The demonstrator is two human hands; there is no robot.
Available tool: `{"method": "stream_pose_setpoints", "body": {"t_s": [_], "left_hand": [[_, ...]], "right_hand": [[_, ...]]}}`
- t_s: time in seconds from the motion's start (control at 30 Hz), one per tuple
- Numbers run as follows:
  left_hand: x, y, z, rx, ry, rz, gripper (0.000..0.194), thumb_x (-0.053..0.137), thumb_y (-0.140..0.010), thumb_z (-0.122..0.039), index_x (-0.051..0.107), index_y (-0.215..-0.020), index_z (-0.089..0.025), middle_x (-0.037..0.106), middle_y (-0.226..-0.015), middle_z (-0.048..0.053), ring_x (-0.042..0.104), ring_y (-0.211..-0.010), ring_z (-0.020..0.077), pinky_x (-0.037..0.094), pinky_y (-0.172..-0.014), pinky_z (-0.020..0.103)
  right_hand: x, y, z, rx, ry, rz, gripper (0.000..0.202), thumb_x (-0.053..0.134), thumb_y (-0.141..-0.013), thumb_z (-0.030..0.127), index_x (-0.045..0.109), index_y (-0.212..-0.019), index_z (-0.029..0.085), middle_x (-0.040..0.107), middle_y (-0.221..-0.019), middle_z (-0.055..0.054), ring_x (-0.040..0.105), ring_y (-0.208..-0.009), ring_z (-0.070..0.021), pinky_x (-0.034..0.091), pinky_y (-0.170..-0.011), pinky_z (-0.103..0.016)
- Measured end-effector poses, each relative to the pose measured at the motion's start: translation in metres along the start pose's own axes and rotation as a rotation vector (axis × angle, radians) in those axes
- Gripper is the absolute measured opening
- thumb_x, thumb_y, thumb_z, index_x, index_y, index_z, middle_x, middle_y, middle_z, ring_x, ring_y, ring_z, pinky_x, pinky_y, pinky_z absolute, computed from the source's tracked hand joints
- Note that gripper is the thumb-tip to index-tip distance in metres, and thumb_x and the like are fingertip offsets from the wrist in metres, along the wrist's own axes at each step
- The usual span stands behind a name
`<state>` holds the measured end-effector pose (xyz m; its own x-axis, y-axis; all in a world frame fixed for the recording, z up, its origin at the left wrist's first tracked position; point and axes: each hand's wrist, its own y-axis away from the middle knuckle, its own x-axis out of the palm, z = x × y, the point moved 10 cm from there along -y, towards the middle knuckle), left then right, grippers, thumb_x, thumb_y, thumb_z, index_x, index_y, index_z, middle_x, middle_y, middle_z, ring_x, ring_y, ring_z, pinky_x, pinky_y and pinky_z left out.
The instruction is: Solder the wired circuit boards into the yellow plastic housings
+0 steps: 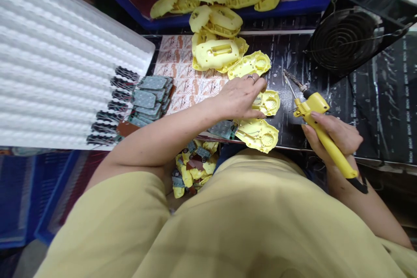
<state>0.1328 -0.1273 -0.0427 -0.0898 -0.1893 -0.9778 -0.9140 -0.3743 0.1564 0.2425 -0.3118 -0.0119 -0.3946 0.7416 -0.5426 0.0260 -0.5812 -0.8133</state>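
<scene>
My right hand [339,137] is wrapped around the yellow handle of a soldering gun [314,108]. Its metal tip points away from me, over the black bench top. My left hand [243,95] grips a yellow plastic shell half [271,103] from above, fingers at the far edge and thumb at the near one. The hand hides the shell's left part. Just beyond lies another open shell half [252,64]. Nearer to me, a third shell half [259,134] sits at the bench edge, with a grey circuit board [223,129] beside it.
Stacked grey boards [148,95] with wires lie left, beside a white ribbed sheet [71,61]. More yellow shells [216,21] are piled beyond, below a blue crate [302,6] of shells. A black fan [345,39] stands back right. Scattered parts [195,163] sit below the bench.
</scene>
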Motion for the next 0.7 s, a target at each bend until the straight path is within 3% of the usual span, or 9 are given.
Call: {"method": "stream_pose_setpoints", "body": {"t_s": [0.1, 0.23, 0.3, 0.37, 0.47, 0.57, 0.63, 0.7], "left_hand": [[-0.012, 0.018, 0.022, -0.058, 0.036, -0.133, 0.051, 0.074, -0.099, -0.058, 0.067, -0.13, -0.018, 0.066, -0.14, 0.016, 0.068, -0.124, 0.0338, 0.055, -0.107, 0.046], [-0.013, 0.051, 0.068, -0.136, 0.13, -0.251, 0.024, 0.057, -0.108, -0.037, 0.073, -0.115, -0.021, 0.071, -0.139, 0.011, 0.067, -0.13, 0.0306, 0.052, -0.117, 0.049], [-0.008, 0.066, 0.084, -0.166, 0.161, -0.269, 0.028, 0.055, -0.106, -0.027, 0.071, -0.128, -0.021, 0.07, -0.148, 0.01, 0.064, -0.14, 0.0296, 0.049, -0.123, 0.05], [-0.003, 0.079, 0.092, -0.19, 0.193, -0.256, 0.045, 0.051, -0.105, -0.024, 0.062, -0.149, -0.02, 0.064, -0.16, 0.012, 0.059, -0.15, 0.0288, 0.045, -0.129, 0.05], [0.011, 0.09, 0.084, -0.149, 0.266, -0.115, 0.068, 0.054, -0.109, -0.046, 0.045, -0.167, -0.014, 0.051, -0.173, 0.019, 0.05, -0.161, 0.0327, 0.04, -0.134, 0.051], [0.03, 0.101, 0.06, -0.032, 0.264, 0.06, 0.106, 0.072, -0.094, -0.074, 0.036, -0.175, -0.016, 0.031, -0.183, 0.025, 0.032, -0.171, 0.0422, 0.035, -0.137, 0.057], [0.038, 0.107, 0.048, 0.024, 0.202, 0.084, 0.116, 0.081, -0.086, -0.077, 0.036, -0.176, -0.019, 0.024, -0.185, 0.026, 0.026, -0.173, 0.0459, 0.031, -0.137, 0.062], [0.039, 0.109, 0.042, 0.049, 0.159, 0.047, 0.105, 0.08, -0.091, -0.068, 0.04, -0.174, -0.018, 0.035, -0.181, 0.027, 0.037, -0.168, 0.0442, 0.036, -0.135, 0.061]], "right_hand": [[0.0, 0.002, -0.001, 0.012, -0.005, 0.005, 0.037, 0.08, -0.098, 0.02, 0.07, -0.133, 0.026, 0.081, -0.09, 0.0, 0.076, -0.067, -0.0178, 0.062, -0.064, -0.027], [0.0, 0.002, -0.001, 0.011, -0.011, 0.015, 0.04, 0.08, -0.097, 0.019, 0.069, -0.134, 0.026, 0.081, -0.089, 0.002, 0.076, -0.067, -0.0171, 0.062, -0.064, -0.026], [0.0, 0.0, 0.0, 0.005, 0.001, 0.022, 0.039, 0.081, -0.097, 0.019, 0.069, -0.133, 0.026, 0.081, -0.089, 0.002, 0.076, -0.066, -0.0161, 0.06, -0.062, -0.025], [0.0, -0.001, 0.001, -0.008, 0.019, 0.018, 0.035, 0.081, -0.097, 0.019, 0.071, -0.13, 0.026, 0.081, -0.089, 0.002, 0.075, -0.065, -0.0158, 0.059, -0.06, -0.025], [-0.001, 0.0, 0.0, -0.025, 0.065, -0.004, 0.026, 0.08, -0.098, 0.024, 0.074, -0.123, 0.025, 0.082, -0.087, 0.002, 0.074, -0.062, -0.0153, 0.059, -0.058, -0.025], [-0.005, 0.004, -0.001, -0.04, 0.14, -0.048, 0.017, 0.08, -0.098, 0.029, 0.076, -0.114, 0.024, 0.081, -0.082, 0.001, 0.072, -0.057, -0.0147, 0.057, -0.056, -0.024], [-0.006, 0.005, -0.002, -0.032, 0.169, -0.067, 0.014, 0.08, -0.098, 0.032, 0.077, -0.11, 0.024, 0.08, -0.08, -0.001, 0.071, -0.055, -0.0161, 0.056, -0.053, -0.024], [-0.005, 0.003, -0.002, -0.029, 0.168, -0.054, 0.013, 0.08, -0.099, 0.032, 0.078, -0.11, 0.025, 0.081, -0.08, -0.002, 0.072, -0.054, -0.0178, 0.056, -0.052, -0.026]]}}
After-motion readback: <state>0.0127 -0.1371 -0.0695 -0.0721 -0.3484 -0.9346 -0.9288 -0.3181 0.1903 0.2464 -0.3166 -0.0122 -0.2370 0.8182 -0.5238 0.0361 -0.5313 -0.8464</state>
